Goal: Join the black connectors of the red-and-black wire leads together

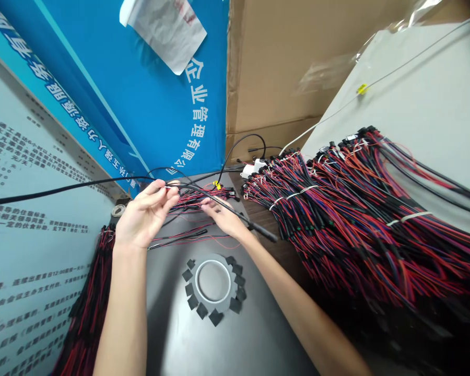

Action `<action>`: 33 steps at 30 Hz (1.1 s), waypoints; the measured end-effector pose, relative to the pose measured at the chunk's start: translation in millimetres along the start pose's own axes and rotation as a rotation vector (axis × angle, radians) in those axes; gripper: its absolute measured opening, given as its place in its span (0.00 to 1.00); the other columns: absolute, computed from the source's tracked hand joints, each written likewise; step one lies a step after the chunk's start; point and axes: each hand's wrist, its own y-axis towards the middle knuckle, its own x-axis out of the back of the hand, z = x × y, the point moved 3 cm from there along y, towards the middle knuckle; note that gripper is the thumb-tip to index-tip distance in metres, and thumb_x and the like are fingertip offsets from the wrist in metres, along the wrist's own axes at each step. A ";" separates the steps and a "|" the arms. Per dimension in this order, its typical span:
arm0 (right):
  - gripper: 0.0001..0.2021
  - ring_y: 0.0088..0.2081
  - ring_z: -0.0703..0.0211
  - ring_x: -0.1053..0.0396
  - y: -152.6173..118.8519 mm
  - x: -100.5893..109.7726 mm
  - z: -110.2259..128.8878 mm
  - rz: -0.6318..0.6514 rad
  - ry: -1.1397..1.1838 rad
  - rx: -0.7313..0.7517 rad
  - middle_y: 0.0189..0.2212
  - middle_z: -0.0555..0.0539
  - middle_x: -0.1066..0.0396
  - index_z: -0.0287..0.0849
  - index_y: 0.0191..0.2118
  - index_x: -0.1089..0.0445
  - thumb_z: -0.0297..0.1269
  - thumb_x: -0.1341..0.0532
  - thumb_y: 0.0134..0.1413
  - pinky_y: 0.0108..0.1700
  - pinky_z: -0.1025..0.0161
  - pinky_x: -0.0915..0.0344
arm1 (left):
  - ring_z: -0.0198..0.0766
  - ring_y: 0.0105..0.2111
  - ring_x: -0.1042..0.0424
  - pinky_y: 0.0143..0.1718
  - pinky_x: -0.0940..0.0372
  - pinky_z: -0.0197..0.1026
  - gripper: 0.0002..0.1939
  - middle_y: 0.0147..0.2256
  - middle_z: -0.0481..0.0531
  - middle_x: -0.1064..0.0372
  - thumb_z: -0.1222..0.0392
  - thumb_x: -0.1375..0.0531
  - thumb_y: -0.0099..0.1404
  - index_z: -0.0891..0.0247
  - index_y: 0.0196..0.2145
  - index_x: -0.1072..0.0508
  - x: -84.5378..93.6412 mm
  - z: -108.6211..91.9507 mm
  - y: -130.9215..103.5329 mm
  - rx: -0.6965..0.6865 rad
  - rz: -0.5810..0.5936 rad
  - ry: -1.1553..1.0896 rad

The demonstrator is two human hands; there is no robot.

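Note:
My left hand (145, 211) is closed, with thumb and fingers pinching a black cable (82, 184) that runs in from the left edge. Black cable lengths stretch on from these fingers to the right, passing over my right hand to a thick dark end (264, 231). Beside a pile of red and black wires (190, 197), my right hand (224, 215) has its fingers loosely extended, with nothing clearly seen between them. Below both hands on the grey table (203, 350) lies a grey ring (212, 298) with black tape pieces around its edge.
Large bundles of red, black and blue wires (337, 209), tied with white bands, fill the right side. More wires (90, 303) hang at the left by a printed panel (31, 250). Blue board (149, 104) and cardboard (278, 62) stand behind. A white cord (332, 116) crosses upper right.

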 end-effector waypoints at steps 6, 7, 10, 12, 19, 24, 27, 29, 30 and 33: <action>0.19 0.34 0.60 0.28 4.5 16.0 2.9 -0.197 0.067 0.031 0.33 0.45 0.25 0.40 0.38 0.27 0.52 0.43 0.58 0.40 0.63 0.31 | 0.44 0.39 0.21 0.49 0.26 0.47 0.07 0.34 0.54 0.22 0.72 0.37 0.54 0.64 0.30 0.24 -9.3 -3.7 -3.4 -0.016 0.024 0.026; 0.19 0.35 0.60 0.28 4.8 19.5 4.3 -0.211 0.079 0.030 0.34 0.44 0.25 0.40 0.39 0.26 0.52 0.44 0.58 0.39 0.64 0.31 | 0.44 0.39 0.21 0.49 0.26 0.48 0.06 0.34 0.54 0.22 0.71 0.36 0.53 0.64 0.30 0.24 -5.7 -5.2 -2.2 -0.037 0.011 0.046; 0.22 0.37 0.60 0.28 5.7 31.1 10.1 -0.236 0.110 0.058 0.37 0.43 0.26 0.39 0.42 0.26 0.54 0.44 0.58 0.37 0.65 0.32 | 0.46 0.38 0.21 0.49 0.27 0.49 0.06 0.33 0.55 0.22 0.69 0.34 0.51 0.66 0.30 0.24 9.4 -10.3 1.9 -0.102 -0.044 0.134; 0.23 0.38 0.60 0.29 5.8 40.4 15.2 -0.295 0.057 0.104 0.37 0.43 0.28 0.39 0.41 0.24 0.56 0.43 0.57 0.39 0.64 0.32 | 0.46 0.37 0.21 0.47 0.26 0.49 0.06 0.33 0.56 0.22 0.68 0.34 0.50 0.66 0.29 0.23 20.3 -13.8 3.6 -0.140 -0.088 0.186; 0.26 0.38 0.60 0.28 1.3 50.8 34.1 -0.334 0.005 0.180 0.37 0.44 0.30 0.40 0.31 0.30 0.62 0.43 0.55 0.39 0.65 0.30 | 0.42 0.32 0.22 0.36 0.25 0.43 0.10 0.32 0.58 0.22 0.65 0.34 0.49 0.69 0.32 0.22 45.4 -10.7 10.7 -0.144 -0.197 0.357; 0.28 0.17 0.68 0.38 -4.3 41.2 39.8 -0.177 0.021 0.058 0.19 0.54 0.35 0.42 0.39 0.31 0.65 0.49 0.58 0.22 0.71 0.41 | 0.39 0.29 0.23 0.32 0.26 0.40 0.09 0.30 0.57 0.23 0.67 0.37 0.52 0.70 0.34 0.24 56.5 17.2 25.2 -0.060 -0.249 0.406; 0.29 0.14 0.69 0.43 -4.9 45.1 42.7 -0.187 -0.038 0.053 0.14 0.55 0.38 0.40 0.40 0.27 0.64 0.48 0.58 0.20 0.70 0.45 | 0.40 0.28 0.23 0.29 0.27 0.39 0.10 0.28 0.58 0.24 0.68 0.38 0.52 0.70 0.35 0.25 62.3 37.8 33.6 0.030 -0.239 0.422; 0.28 0.14 0.69 0.44 -4.4 49.8 43.2 -0.144 -0.072 0.011 0.13 0.54 0.38 0.38 0.38 0.26 0.62 0.46 0.58 0.20 0.70 0.45 | 0.38 0.25 0.25 0.24 0.31 0.37 0.09 0.27 0.57 0.25 0.69 0.38 0.51 0.71 0.34 0.24 65.8 48.6 37.1 0.081 -0.241 0.445; 0.27 0.14 0.69 0.44 -4.3 52.4 42.9 -0.107 -0.092 -0.016 0.13 0.54 0.38 0.38 0.37 0.25 0.60 0.45 0.57 0.19 0.70 0.46 | 0.36 0.24 0.27 0.22 0.33 0.35 0.09 0.27 0.58 0.25 0.68 0.37 0.51 0.71 0.33 0.24 66.8 52.8 38.3 0.099 -0.231 0.461; 0.21 0.15 0.70 0.43 -5.9 59.9 39.0 0.039 -0.166 -0.096 0.18 0.52 0.32 0.38 0.37 0.26 0.54 0.40 0.55 0.18 0.70 0.47 | 0.33 0.23 0.31 0.20 0.38 0.33 0.10 0.29 0.59 0.24 0.64 0.33 0.49 0.70 0.31 0.23 67.6 62.3 40.2 0.139 -0.165 0.497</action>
